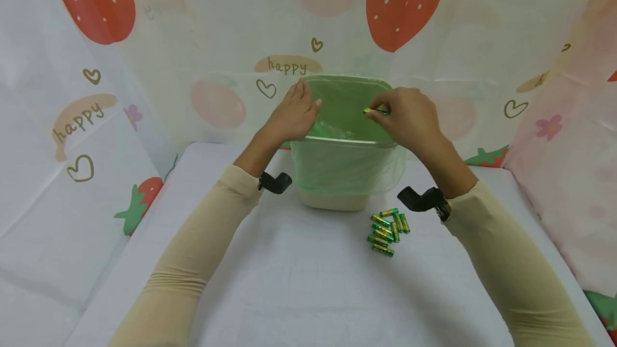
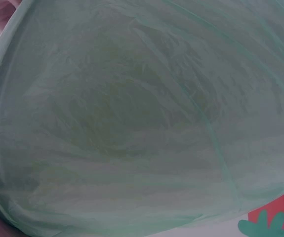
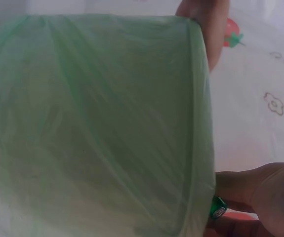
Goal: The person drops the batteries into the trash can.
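battery (image 1: 368, 111), a green-gold cylinder, is pinched by right hand (image 1: 412, 117) at three o'clock over the pale, green-bagged plastic bin (image 1: 332, 202); straight-fingered left hand (image 1: 295, 111) rests at nine, probably steadying it.

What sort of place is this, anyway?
Perhaps a small indoor filming booth: strawberry-printed sheeting walls in a white-covered table, and the black wrist-worn devices may be cameras.
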Demonstrator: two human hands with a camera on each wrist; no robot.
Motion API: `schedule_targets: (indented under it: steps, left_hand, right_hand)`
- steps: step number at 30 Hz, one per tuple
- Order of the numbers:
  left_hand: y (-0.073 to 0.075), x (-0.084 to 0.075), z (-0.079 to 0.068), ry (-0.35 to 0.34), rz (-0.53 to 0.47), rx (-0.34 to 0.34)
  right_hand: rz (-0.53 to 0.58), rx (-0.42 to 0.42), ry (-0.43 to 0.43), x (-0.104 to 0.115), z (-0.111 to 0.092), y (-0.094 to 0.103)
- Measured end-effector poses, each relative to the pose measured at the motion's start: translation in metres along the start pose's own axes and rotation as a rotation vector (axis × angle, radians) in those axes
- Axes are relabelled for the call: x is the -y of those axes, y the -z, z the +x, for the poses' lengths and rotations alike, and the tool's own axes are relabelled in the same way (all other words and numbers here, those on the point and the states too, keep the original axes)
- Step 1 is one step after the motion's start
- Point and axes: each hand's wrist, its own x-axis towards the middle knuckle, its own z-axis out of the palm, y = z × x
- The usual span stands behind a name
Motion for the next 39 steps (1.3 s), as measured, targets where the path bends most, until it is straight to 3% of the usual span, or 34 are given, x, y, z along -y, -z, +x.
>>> schedule_targets:
  steps: [12,21,28,39]
  left_hand:
    - [-0.001,0.003,0.002,0.000,-0.002,0.001]
    - [-0.003,0.001,0.003,-0.009,-0.013,0.008]
    - [-0.002,0.000,0.001,0.002,-0.009,0.003]
    - [0.000,-0.001,0.000,0.003,-0.015,0.002]
  right_hand:
    - [-0.052,0.092,-0.022,0.000,0.026,-0.012]
    - [-0.009,0.154,-0.028,-0.001,0.039,-0.018]
    - [-0.042,0.173,-0.003,-0.001,0.050,-0.022]
    - [-0.088,0.280,0.017,0.001,0.065,-0.028]
